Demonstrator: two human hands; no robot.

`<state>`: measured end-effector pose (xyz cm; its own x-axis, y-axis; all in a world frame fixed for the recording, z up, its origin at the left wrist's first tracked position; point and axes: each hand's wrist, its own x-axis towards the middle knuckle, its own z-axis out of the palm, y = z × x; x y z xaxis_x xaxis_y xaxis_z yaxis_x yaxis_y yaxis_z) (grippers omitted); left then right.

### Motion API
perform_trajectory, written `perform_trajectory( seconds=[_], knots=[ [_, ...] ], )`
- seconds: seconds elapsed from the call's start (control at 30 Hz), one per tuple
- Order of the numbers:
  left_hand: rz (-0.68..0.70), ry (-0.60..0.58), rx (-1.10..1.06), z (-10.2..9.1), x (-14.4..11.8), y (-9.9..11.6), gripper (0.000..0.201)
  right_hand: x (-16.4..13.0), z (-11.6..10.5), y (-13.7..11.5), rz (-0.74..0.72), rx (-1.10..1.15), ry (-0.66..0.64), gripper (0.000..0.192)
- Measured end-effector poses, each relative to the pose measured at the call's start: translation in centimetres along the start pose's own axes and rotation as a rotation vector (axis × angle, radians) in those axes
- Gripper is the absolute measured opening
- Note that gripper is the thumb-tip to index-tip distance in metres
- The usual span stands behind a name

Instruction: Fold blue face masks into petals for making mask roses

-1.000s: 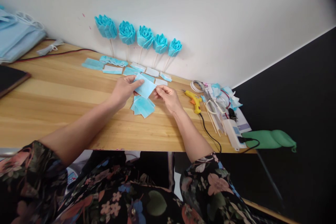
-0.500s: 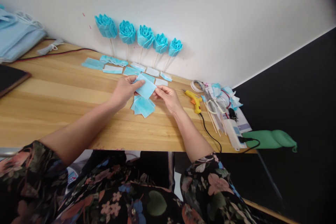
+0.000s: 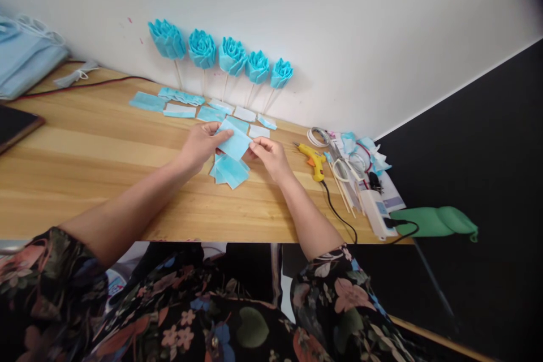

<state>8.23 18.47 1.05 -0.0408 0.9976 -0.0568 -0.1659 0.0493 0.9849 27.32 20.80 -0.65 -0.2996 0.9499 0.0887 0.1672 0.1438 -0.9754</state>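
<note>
While the left hand (image 3: 199,144) and right hand (image 3: 269,157) pinch a blue fabric piece (image 3: 234,141) above the surface (image 3: 106,164), it partly hides, probably, similar stacked blue pieces (image 3: 230,171); a yellow glue gun (image 3: 313,158) lies near.

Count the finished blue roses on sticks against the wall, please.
5, in one row leaning on the wall: blue roses at and, left to right. None seems hidden.
</note>
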Motion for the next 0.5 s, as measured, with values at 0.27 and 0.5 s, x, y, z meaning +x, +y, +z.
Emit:
perform_trajectory(
  seconds=[0.27,0.5],
  knots=[
    [0.029,0.004,-0.033,-0.3,0.2,0.1,0.014,0.6,-0.9,-0.4,0.135,0.319,-0.042,0.056],
    [0.010,-0.030,-0.006,-0.1,0.0,0.2,0.018,0.6,-1.0,0.0,0.113,0.239,0.097,0.059]
  ],
)
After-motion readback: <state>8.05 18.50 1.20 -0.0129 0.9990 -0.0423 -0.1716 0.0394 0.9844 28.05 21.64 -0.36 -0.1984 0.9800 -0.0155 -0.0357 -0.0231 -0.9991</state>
